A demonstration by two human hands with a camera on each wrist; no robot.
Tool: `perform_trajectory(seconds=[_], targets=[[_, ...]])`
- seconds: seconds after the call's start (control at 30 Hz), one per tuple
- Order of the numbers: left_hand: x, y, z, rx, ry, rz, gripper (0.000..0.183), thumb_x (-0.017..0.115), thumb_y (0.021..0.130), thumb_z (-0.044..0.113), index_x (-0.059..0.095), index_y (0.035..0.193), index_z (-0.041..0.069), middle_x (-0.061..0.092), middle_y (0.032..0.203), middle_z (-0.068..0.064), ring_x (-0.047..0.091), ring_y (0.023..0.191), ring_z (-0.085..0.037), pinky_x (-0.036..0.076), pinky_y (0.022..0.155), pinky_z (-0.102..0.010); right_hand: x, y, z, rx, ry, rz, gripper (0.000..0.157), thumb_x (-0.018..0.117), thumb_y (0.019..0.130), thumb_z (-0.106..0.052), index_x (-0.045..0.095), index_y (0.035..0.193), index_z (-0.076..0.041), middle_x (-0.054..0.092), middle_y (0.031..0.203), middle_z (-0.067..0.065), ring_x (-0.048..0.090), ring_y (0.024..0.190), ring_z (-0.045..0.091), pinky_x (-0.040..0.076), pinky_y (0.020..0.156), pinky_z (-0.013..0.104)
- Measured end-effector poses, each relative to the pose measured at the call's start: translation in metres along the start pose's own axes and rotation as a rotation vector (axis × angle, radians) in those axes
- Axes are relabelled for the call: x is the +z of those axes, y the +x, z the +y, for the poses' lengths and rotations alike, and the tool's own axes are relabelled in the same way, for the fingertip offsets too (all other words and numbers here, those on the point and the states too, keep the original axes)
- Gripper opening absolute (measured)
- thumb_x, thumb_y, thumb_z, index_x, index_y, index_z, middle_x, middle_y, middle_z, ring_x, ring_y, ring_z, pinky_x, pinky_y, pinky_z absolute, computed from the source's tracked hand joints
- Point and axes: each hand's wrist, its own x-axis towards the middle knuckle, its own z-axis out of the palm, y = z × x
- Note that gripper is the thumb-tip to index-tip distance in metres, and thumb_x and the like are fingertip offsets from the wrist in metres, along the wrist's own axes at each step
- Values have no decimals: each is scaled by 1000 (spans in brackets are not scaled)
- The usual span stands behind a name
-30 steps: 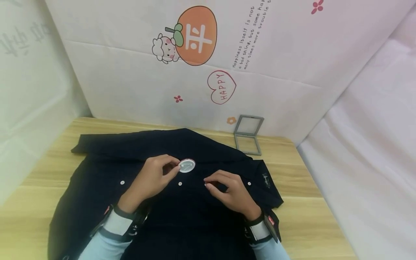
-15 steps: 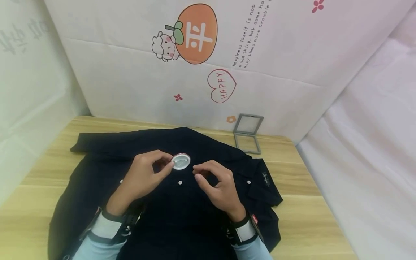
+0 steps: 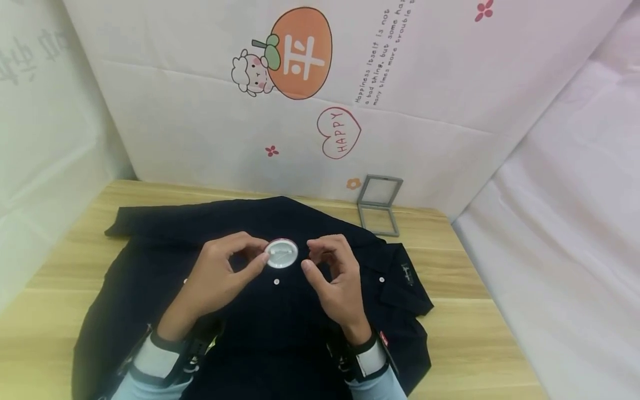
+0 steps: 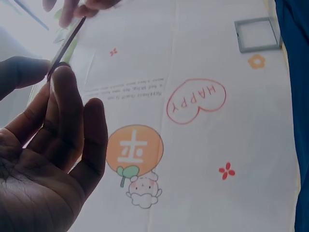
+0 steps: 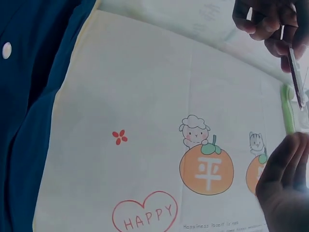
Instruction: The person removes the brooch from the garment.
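Observation:
A round pin-back badge (image 3: pixel 281 254) is held over the dark navy shirt (image 3: pixel 265 333), its silvery back with the pin facing up. My left hand (image 3: pixel 220 275) pinches its left edge between thumb and fingers. Seen from the left wrist, the badge (image 4: pixel 65 48) is a thin dark edge between the fingertips. My right hand (image 3: pixel 337 280) is just right of the badge, thumb and fingers bent loosely and apart, holding nothing. In the right wrist view the badge (image 5: pixel 296 77) shows edge-on, with a thin line standing off its back.
The shirt lies spread on a wood-grain table (image 3: pixel 465 344), with white buttons and a collar at the right. Behind it, an open grey square frame case (image 3: pixel 380 206) stands against a white printed cloth (image 3: pixel 200 122). More white cloth (image 3: pixel 565 222) hangs at the right.
My right hand has moved left and up toward the badge, its thumb and fingers parting. My left hand has shifted a little left, still pinching the badge, which now faces the camera more fully.

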Motion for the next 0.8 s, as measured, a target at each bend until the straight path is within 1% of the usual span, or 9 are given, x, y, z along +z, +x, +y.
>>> perform_trajectory(seconds=[0.13,0.2,0.27,0.37,0.47,0.53,0.6,0.7,0.8], targets=[[4,1,0,30,-68,5,15,72,85,0,73,96,10,68,83,5,57,71,-2,52,63,-24,6,0,-2,70,37,38,43,65,95,-27,54,121,5,51,118,20,53,106,15,49,90,22],[6,0,0,36,-89,-2,15,72,85,0,73,97,10,68,83,3,58,71,-2,53,63,-25,10,-2,-2,107,66,36,45,66,94,-25,52,125,4,49,124,19,52,113,14,48,95,22],[9,0,0,38,-104,-12,14,71,86,2,73,98,9,68,84,1,58,72,-2,53,64,-24,15,-3,-2,137,108,29,44,65,95,-19,49,128,5,48,126,20,52,115,13,48,96,22],[12,-1,1,33,-117,-22,11,70,89,6,72,99,10,69,86,-2,59,73,-2,54,64,-24,24,-7,-2,190,196,27,42,61,95,-11,47,128,10,51,124,16,56,112,9,50,94,20],[14,-3,2,26,-119,-18,9,69,90,8,73,98,10,69,87,-3,59,72,-2,53,63,-23,31,-11,-2,218,252,46,35,57,96,-6,48,124,13,56,120,5,58,107,6,51,90,18],[14,-4,3,27,-123,-12,9,69,90,7,73,98,10,69,87,-3,59,72,-2,53,63,-23,35,-13,-2,232,260,69,30,56,97,-4,50,120,13,58,116,-2,59,103,5,51,87,17],[15,-4,3,28,-133,-12,9,69,90,6,73,98,10,69,86,-2,59,72,-3,53,63,-22,37,-15,-3,245,252,92,25,55,97,-3,53,116,13,60,112,-5,59,99,4,51,83,18],[15,-4,4,31,-146,-18,10,68,90,5,73,98,10,69,87,-2,59,72,-3,53,63,-22,38,-15,-4,279,239,114,23,56,97,-4,55,113,12,61,107,-7,60,91,3,53,78,20],[15,-4,4,27,-148,-25,9,69,90,6,73,98,9,69,86,-2,58,71,-3,52,62,-22,37,-15,-4,295,223,108,22,56,97,-4,56,112,12,61,105,-6,61,86,3,55,74,22]])
